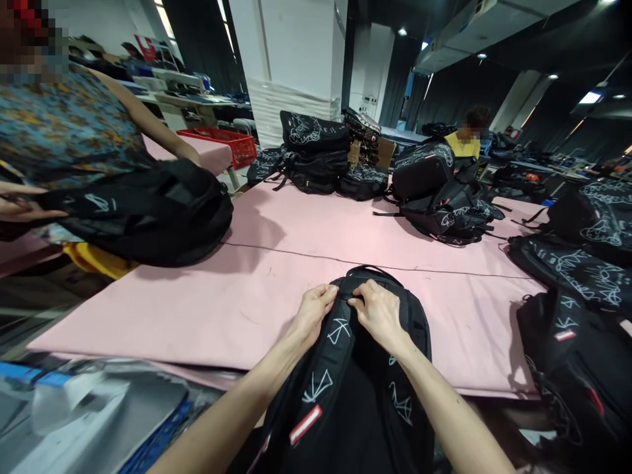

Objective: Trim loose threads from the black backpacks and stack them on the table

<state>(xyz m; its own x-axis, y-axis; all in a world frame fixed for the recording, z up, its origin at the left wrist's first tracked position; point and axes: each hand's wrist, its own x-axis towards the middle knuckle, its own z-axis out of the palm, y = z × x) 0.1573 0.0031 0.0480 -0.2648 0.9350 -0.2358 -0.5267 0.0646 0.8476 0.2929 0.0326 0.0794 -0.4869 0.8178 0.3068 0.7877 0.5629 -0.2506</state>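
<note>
A black backpack (372, 388) with white line drawings lies in front of me, straps upward, its top on the pink table and its lower part toward my body. My left hand (316, 313) pinches the upper end of its left shoulder strap (328, 368), which carries a red and white label. Close beside it, my right hand (378, 309) grips the same strap end with bent fingers, near the top of the pack. The carry handle (370, 268) loops just beyond both hands. What lies under my fingertips is hidden.
A co-worker at the left handles another black backpack (162, 210) on the pink table (237, 309). Stacked backpacks (316, 155) stand at the far edge, with more (439, 197) at the back right. Several others (577, 342) crowd the right side. A red crate (241, 148) sits behind.
</note>
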